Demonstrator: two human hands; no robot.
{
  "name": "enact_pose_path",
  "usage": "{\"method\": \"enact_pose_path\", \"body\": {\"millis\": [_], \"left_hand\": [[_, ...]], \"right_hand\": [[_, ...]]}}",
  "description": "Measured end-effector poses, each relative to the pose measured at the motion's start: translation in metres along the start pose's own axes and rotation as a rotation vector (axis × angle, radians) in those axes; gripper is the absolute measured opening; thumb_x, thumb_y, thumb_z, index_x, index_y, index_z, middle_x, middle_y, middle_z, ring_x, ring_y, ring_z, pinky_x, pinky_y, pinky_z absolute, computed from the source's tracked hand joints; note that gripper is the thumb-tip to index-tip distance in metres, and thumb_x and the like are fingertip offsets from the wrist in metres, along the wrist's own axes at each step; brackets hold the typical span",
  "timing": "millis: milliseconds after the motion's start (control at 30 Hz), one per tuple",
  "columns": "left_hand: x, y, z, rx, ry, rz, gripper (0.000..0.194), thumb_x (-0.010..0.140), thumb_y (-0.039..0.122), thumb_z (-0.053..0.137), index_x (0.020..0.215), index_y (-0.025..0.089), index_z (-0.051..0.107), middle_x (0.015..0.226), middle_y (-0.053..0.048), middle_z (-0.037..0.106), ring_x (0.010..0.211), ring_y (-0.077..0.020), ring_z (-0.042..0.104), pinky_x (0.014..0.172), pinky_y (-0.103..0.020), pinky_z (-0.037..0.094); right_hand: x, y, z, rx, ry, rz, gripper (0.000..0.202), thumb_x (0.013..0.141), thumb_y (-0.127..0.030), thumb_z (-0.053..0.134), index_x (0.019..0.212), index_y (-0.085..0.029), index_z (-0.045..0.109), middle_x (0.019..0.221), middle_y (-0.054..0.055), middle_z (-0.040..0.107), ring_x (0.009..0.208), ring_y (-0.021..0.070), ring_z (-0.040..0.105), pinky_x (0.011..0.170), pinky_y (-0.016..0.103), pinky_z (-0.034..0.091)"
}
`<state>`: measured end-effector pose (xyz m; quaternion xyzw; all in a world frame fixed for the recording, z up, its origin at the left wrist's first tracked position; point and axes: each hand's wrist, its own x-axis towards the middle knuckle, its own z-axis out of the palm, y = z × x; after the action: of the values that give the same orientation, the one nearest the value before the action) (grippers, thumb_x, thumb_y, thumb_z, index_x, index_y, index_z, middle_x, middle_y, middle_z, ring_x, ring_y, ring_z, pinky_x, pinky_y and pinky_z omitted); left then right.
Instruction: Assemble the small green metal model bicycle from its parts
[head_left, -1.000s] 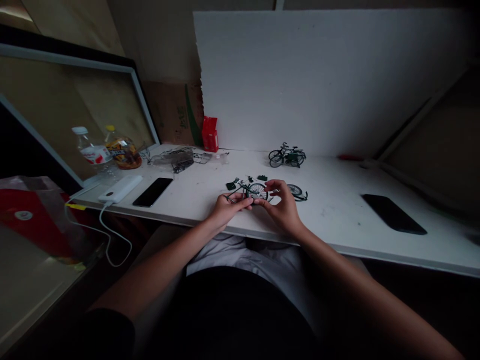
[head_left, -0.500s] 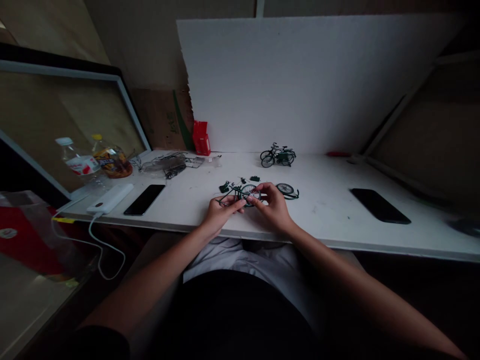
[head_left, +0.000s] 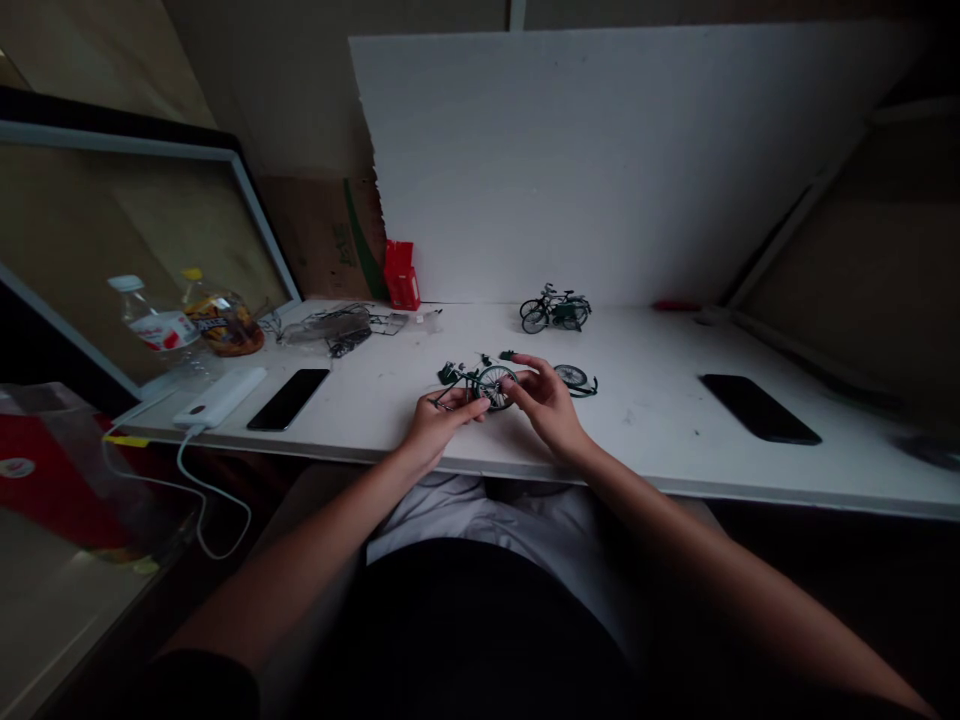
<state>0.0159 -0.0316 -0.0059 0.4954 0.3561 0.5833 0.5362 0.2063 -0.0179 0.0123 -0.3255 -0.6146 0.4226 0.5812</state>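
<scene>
My left hand is closed on the green frame of a model bicycle, thumb along its lower edge. A spoked wheel stands at the right end of this frame. My right hand keeps its thumb against the wheel's right side, with the index finger stretched out above; the other fingers are partly hidden. Just beyond the hands lie a small dark green part, a tiny black part and a dark piece. Another wheel lies beside a curved green part.
Small model bicycles stand at the back. Phones lie left and right. A white power bank with a cable, bottles, clear packaging and a red box occupy the left side. A white board stands behind.
My right index finger has lifted off the wheel and straightened forward, while the thumb stays at the wheel. My left hand and the frame have hardly moved.
</scene>
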Motion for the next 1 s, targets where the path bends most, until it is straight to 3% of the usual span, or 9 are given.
{"method": "enact_pose_path", "body": {"millis": [133,500,833,1000], "left_hand": [[0.001,0.000,-0.001,-0.014,0.004,-0.026,0.033,0.068,0.036,0.095,0.089,0.015,0.080,0.090,-0.008,0.078,0.075,-0.0152,0.067,0.075,-0.030,0.052],[0.000,0.003,-0.002,0.032,-0.011,-0.063,0.032,0.069,0.038,0.094,0.088,0.016,0.081,0.091,-0.008,0.078,0.073,-0.0143,0.066,0.071,-0.029,0.047],[0.001,0.004,-0.001,-0.008,-0.014,-0.065,0.033,0.066,0.036,0.096,0.087,0.016,0.080,0.095,-0.008,0.078,0.074,-0.0140,0.065,0.071,-0.029,0.050],[0.000,0.008,-0.001,-0.043,-0.003,-0.089,0.034,0.063,0.035,0.097,0.086,0.016,0.080,0.093,-0.007,0.077,0.073,-0.0133,0.063,0.071,-0.029,0.050]], "right_hand": [[0.000,-0.006,-0.004,-0.062,-0.016,0.100,0.042,0.084,-0.055,0.080,0.104,-0.018,0.074,0.090,0.006,0.076,0.079,0.0197,0.069,0.077,0.034,0.058],[-0.001,-0.009,0.000,-0.026,0.053,0.133,0.053,0.080,-0.058,0.084,0.111,-0.016,0.074,0.081,0.004,0.075,0.070,0.0180,0.068,0.065,0.034,0.063],[0.000,-0.006,-0.001,-0.014,0.029,0.137,0.052,0.082,-0.058,0.083,0.111,-0.015,0.074,0.085,0.005,0.077,0.074,0.0180,0.069,0.065,0.032,0.064],[0.004,-0.013,-0.006,-0.014,0.034,0.129,0.049,0.086,-0.059,0.078,0.111,-0.017,0.075,0.098,0.009,0.079,0.089,0.0223,0.074,0.069,0.032,0.064]]}}
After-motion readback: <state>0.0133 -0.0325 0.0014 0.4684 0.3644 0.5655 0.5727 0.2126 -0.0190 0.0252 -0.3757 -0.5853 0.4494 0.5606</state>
